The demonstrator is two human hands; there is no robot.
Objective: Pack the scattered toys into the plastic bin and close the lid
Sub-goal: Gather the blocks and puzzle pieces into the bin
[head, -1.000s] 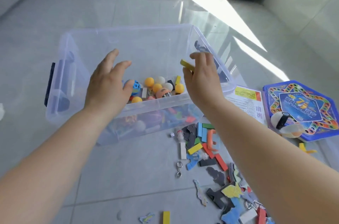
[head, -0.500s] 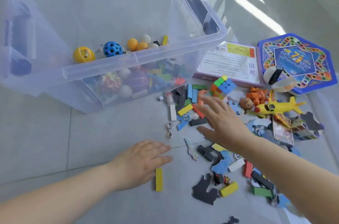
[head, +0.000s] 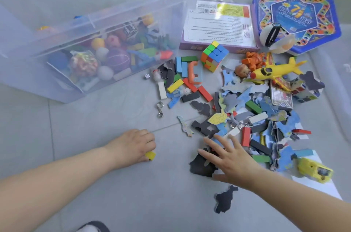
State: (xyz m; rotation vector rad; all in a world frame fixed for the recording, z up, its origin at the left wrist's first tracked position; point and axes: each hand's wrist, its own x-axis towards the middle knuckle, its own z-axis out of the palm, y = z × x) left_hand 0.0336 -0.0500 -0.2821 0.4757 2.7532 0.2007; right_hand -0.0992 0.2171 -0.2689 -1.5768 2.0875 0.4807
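The fingers (head: 149,141) of the left hand (head: 133,146) are curled round a yellow block (head: 150,155) on the floor (head: 95,117). Those of the right hand (head: 231,157) are spread straight and grip nothing, reaching over a dark puzzle piece (head: 201,168) at the near edge of the toy pile (head: 247,110). A second ago both hands were up over the plastic bin (head: 117,17), the right letting a block go. Half a second ago the left lay flat beside this yellow block, so a new round of gathering has just begun. The bin stands at the upper left with no lid on it, balls and blocks on its bottom, just beside the pile. Most of the work is still ahead: the puzzle cube (head: 214,56), yellow plane (head: 273,71), die (head: 146,76) and metal hook (head: 160,109) all lie outside it. A pale translucent edge at the far right may be the lid, though I cannot be sure.
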